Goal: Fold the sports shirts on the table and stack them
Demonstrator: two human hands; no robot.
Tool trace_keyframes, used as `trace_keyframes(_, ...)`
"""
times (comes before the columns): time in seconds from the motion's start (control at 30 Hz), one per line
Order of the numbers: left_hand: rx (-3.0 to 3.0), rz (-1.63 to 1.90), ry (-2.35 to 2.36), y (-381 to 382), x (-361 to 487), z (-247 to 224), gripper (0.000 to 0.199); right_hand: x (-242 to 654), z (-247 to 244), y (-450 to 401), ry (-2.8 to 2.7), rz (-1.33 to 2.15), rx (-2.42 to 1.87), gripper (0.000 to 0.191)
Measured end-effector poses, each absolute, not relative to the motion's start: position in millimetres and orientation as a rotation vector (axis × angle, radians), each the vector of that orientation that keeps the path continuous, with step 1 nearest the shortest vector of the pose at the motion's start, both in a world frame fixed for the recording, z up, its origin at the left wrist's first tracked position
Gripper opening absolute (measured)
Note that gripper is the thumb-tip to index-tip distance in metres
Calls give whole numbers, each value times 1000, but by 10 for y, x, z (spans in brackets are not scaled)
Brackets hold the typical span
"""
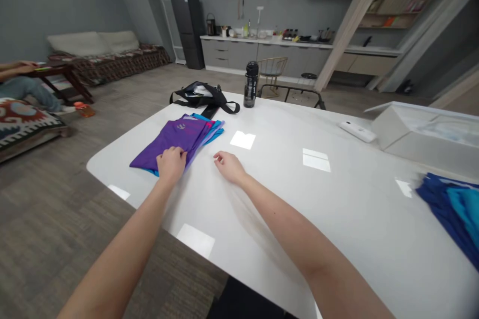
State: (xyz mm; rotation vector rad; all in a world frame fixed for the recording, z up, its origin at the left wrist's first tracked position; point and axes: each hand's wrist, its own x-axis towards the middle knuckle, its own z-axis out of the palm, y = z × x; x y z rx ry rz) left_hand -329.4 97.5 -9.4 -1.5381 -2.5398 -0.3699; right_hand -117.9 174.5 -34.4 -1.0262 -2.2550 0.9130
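A folded purple shirt [164, 142] with a small grey logo lies on top of blue and lilac cloth at the left of the white table. My left hand [172, 163] rests on its near right edge, fingers curled and pressed onto the fabric. Just right of the pile, my right hand [229, 165] hovers low over the tabletop or touches it; I cannot tell which. Its fingers are loosely bent and apart, with nothing in them. At the far right edge of view lies more folded cloth, a navy and light blue garment [441, 197].
Behind the pile sit a black bag [198, 94] with a strap and a dark water bottle [251, 84]. A white remote-like object [357, 131] lies beside a white box [419, 134] on the right. Chairs stand beyond the table [277, 199]. Another person's leg [32, 90] shows far left.
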Motion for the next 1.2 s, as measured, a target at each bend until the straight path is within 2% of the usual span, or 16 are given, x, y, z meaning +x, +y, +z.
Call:
trace_keyframes(0.23,-1790,-741,-2325,821,-3222,-116,27,-1741,-188,1795,-2372,618,-909,58)
trace_keyframes(0.43,-2110,-1114,-2082,787,-2771,-49,21,-1398,-130,1803,-2373,477,-946,39)
trace_keyframes(0.63,-2245,-1272,-1956,996,-2067,-36,14,-156,-70,1705,-2094,528,-1094,30)
trace_keyframes(0.8,-2440,-1066,-2007,1203,-1318,-22,22,1282,-64,1600,-1721,488,-1324,26)
trace_keyframes(1.03,-2794,-492,-2033,1374,-334,-217,53,2992,-136,1481,-1123,252,-1626,30)
trace_keyframes(1.2,-2785,-302,-2011,1459,71,-420,60,3232,-249,1349,-1128,612,-1519,28)
